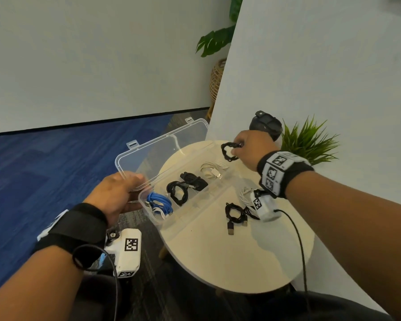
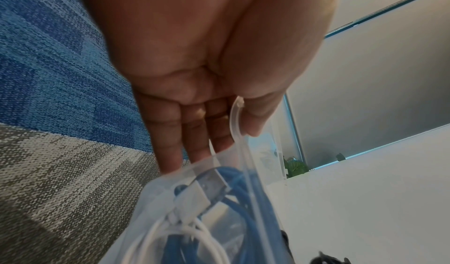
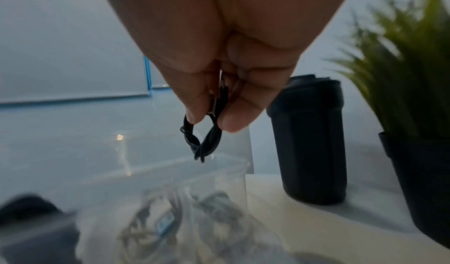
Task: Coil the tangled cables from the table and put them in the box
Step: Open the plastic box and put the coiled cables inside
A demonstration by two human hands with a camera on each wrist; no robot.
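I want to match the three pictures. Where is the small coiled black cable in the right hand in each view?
Head: small coiled black cable, upper middle, pinched by the right hand.
Left wrist: not in it.
Right wrist: centre, hanging from fingertips.
Shared landmark: clear plastic box.

In the right wrist view the box at lower centre is blurred, its cables unreadable. The wrist camera covers part of the white cable on the table.
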